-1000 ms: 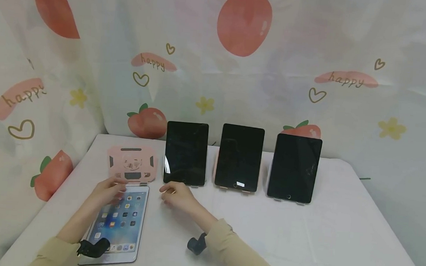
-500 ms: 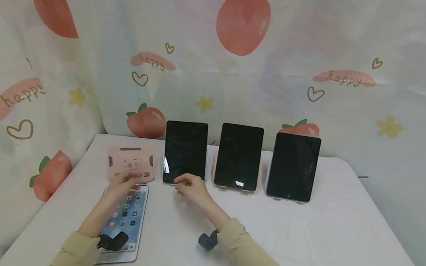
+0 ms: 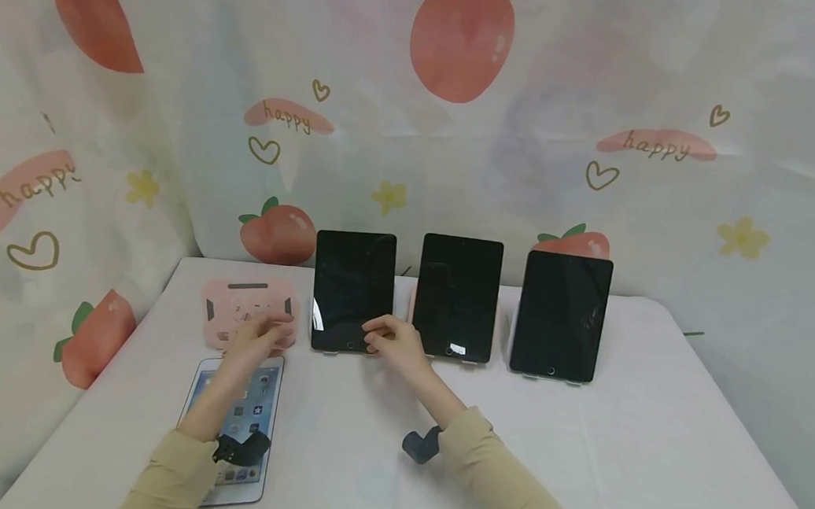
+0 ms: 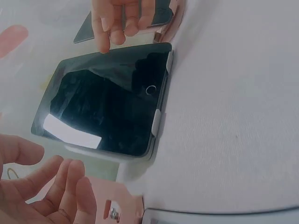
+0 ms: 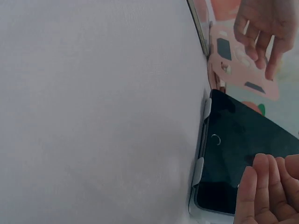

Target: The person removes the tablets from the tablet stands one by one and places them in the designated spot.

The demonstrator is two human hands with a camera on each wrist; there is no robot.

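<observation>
A black-fronted tablet (image 3: 353, 282) leans upright on a stand with two small front clips (image 4: 156, 122). My left hand (image 3: 254, 342) is over a pink tablet stand (image 3: 223, 293), its fingers bent loosely and holding nothing, left of that tablet. At the tablet's lower right corner hovers my right hand (image 3: 401, 345), fingers relaxed with nothing in them. The left wrist view shows the two hands on opposite sides of the tablet. A white-framed tablet (image 3: 266, 390) with a lit home screen lies flat before the pink stand, partly covered by my left forearm.
Two more dark-screened tablets stand to the right, a middle one (image 3: 457, 297) on a pink stand and another (image 3: 562, 317) beyond it. A white cloth (image 3: 506, 466) covers the table. Behind hangs a peach-print curtain (image 3: 470, 172).
My left hand has moved from the lit tablet's top edge up and right over the pink stand. My right hand has shifted right and upward across the front of the left standing tablet.
</observation>
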